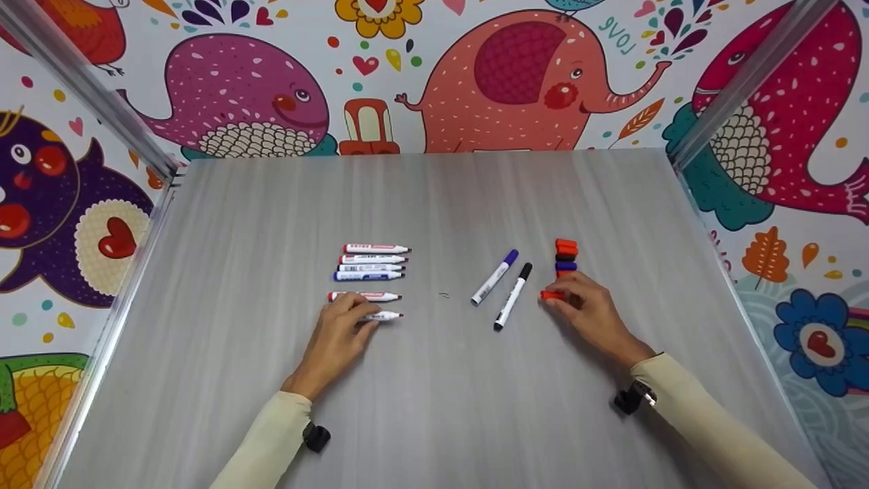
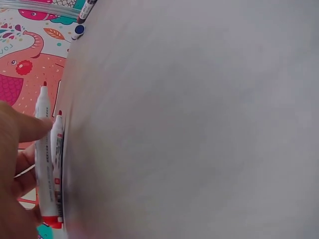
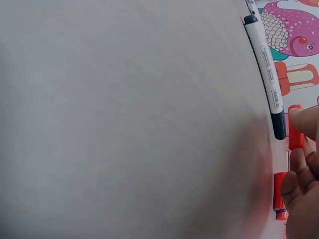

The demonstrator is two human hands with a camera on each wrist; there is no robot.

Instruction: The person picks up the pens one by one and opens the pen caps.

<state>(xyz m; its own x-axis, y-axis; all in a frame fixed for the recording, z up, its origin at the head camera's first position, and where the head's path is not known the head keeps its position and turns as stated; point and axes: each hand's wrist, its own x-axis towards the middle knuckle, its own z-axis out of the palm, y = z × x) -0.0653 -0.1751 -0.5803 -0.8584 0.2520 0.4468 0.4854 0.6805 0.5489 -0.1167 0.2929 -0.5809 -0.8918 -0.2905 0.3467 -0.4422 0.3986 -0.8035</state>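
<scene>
My left hand [image 1: 339,334] holds an uncapped white marker [image 2: 44,154] with a red tip, thumb on one side and fingers on the other. Beside it lies another uncapped red marker [image 1: 380,297], partly behind the hand in the head view. My right hand [image 1: 597,318] pinches a loose red cap [image 3: 295,130] between thumb and fingers. Just beyond that hand, several red, black and blue caps [image 1: 566,248] lie in a column, its near end partly covered by the fingers. Farther from the left hand is a row of uncapped markers [image 1: 370,267], tips pointing right.
Between the hands lie a capped blue marker [image 1: 494,277] and a capped black marker [image 1: 512,297], both slanted. Small dark marks [image 1: 444,295] show on the grey wood-grain table [image 1: 434,407]. Metal posts and walls with cartoon animals border the table.
</scene>
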